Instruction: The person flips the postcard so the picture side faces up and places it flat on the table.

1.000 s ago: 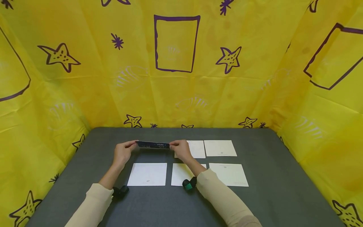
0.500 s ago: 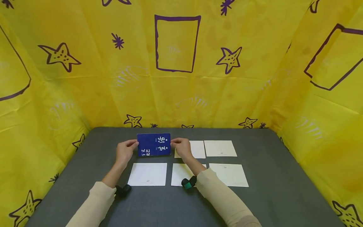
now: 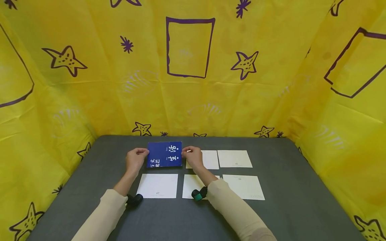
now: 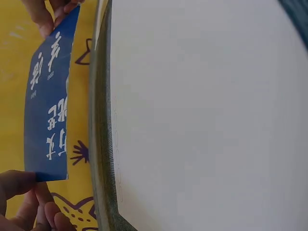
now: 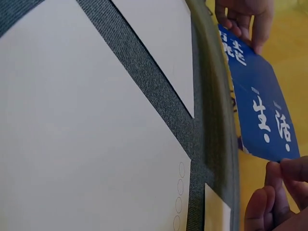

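In the head view, a dark blue rectangular card with white characters (image 3: 164, 154) is held between the left hand (image 3: 135, 160) and the right hand (image 3: 194, 157), over the far left part of the dark grey desk (image 3: 169, 221). Its long axis is laid from hand to hand, and its printed face is tilted toward the viewer. Neither hand is nearer: each short edge is pinched by the fingers of one. Just right of the blue card, a plain white rectangular card (image 3: 210, 159) is partly hidden by the right hand; a second white card (image 3: 159, 186) is set on the desk on the person's side of the blue one.

In the left wrist view, the near short edge is seen caught between thumb and fingers, closed to the card's thickness. The card is shown against yellow patterned cloth (image 4: 12, 96), apparently clear of the desk.

In the right wrist view, the opposite short edge is likewise gripped by the right fingers, with the card stretched away toward the left hand.
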Tool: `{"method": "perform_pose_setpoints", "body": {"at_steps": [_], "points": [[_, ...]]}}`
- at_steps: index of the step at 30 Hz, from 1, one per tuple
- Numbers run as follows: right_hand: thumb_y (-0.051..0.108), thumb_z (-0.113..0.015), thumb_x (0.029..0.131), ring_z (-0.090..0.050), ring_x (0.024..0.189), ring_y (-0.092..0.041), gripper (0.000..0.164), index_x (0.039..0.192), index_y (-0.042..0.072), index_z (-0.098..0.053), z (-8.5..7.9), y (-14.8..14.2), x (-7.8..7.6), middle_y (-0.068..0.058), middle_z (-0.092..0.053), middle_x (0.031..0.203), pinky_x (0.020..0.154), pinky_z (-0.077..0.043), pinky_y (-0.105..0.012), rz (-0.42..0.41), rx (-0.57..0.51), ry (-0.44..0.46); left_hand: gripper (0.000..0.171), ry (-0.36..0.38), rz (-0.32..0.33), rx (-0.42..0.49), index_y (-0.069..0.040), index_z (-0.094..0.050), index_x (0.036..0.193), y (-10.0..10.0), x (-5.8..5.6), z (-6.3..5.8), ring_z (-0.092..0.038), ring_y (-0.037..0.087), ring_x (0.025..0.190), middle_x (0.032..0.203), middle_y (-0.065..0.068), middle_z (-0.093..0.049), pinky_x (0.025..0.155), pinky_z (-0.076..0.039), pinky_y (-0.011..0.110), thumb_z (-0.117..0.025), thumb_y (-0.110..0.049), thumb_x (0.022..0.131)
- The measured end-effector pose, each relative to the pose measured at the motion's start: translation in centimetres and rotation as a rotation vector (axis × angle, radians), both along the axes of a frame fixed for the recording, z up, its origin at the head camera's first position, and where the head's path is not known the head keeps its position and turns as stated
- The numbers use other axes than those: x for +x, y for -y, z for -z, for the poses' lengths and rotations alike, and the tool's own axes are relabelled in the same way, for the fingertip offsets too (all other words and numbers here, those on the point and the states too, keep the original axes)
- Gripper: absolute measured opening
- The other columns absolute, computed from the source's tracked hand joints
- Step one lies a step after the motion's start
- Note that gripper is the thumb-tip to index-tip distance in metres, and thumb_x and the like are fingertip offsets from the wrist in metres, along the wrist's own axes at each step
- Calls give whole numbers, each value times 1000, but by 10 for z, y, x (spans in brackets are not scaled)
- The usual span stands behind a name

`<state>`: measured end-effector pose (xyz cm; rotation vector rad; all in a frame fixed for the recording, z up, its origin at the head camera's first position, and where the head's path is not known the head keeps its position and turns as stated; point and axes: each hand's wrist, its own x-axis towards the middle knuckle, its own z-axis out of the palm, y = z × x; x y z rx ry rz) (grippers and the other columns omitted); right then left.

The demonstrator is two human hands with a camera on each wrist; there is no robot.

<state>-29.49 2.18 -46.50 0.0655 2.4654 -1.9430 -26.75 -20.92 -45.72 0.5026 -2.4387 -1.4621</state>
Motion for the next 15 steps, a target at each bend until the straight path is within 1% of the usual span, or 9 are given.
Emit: {"method": "perform_pose_setpoints", "body": {"at_steps": [3, 6, 10, 13, 15], "points": [[5, -68, 81, -65, 73, -31, 9, 88, 2, -73, 2, 0, -1, -18, -72, 79, 53, -36, -22, 5, 21, 4, 26, 21, 12, -35, 2, -70, 105, -1, -2, 2, -61, 21, 80, 95, 18, -70, 62, -43, 23, -65, -20, 93], [5, -69, 81, -60, 64, -20, 8, 87, 2, -73, 3, -1, -2, -17, -73, 78, 51, -36, -22, 8, 42, 7, 24, 34, 20, -75, 1, -70, 104, -2, -5, 4, -61, 24, 82, 96, 19, -70, 63, -42, 25, -65, -21, 93], [6, -69, 83, -64, 66, -21, 8, 86, 0, -73, 5, -1, -3, -18, -73, 80, 49, -35, -21, 5, 77, 12, 24, 53, 44, -113, 0, -70, 106, -3, -7, 4, -62, 30, 88, 99, 21, -71, 68, -43, 29, -64, -19, 93], [8, -70, 84, -69, 73, -25, 9, 86, 0, -74, 5, -1, -4, -17, -74, 81, 51, -37, -21, 3, 112, 13, 25, 83, 68, -131, 0, -69, 110, -3, -9, 4, -63, 33, 95, 105, 22, -70, 73, -44, 33, -64, -17, 93], [8, -70, 84, -70, 74, -27, 9, 86, 0, -74, 5, -1, -5, -16, -74, 80, 52, -38, -21, 0, 138, 11, 26, 105, 79, -137, 1, -69, 112, -3, -10, 5, -62, 34, 98, 108, 22, -70, 76, -45, 36, -63, -16, 93]]}}
